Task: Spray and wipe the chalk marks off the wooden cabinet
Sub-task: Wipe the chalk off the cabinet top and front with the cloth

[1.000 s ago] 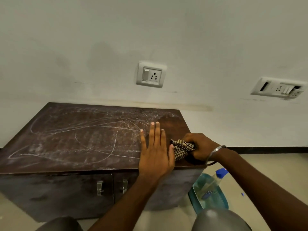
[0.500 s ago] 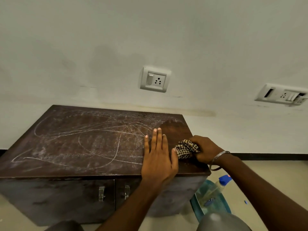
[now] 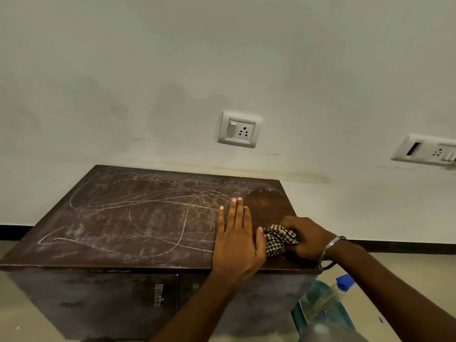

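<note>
Head cam: my R hand (image 3: 306, 239) gripped the checked cloth (image 3: 280, 239), fingers curled tight round it. The cloth was bunched on top of the wooden cabinet (image 3: 98, 299), nr its front R corner. My L hand (image 3: 237, 240) lay flat just L of the cloth, fingers straight & together, thumb just beside the cloth. Chalk marks (image 3: 153, 218) spread L of my L hand & beyond it. A darker wood patch sat just beyond the cloth. The spray bottle (image 3: 328, 299) lay below my R wrist, low beside the cabinet.

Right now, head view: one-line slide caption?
Chalk-marked cabinet: right hand grips checked cloth on top, left hand rests flat beside it.
</note>
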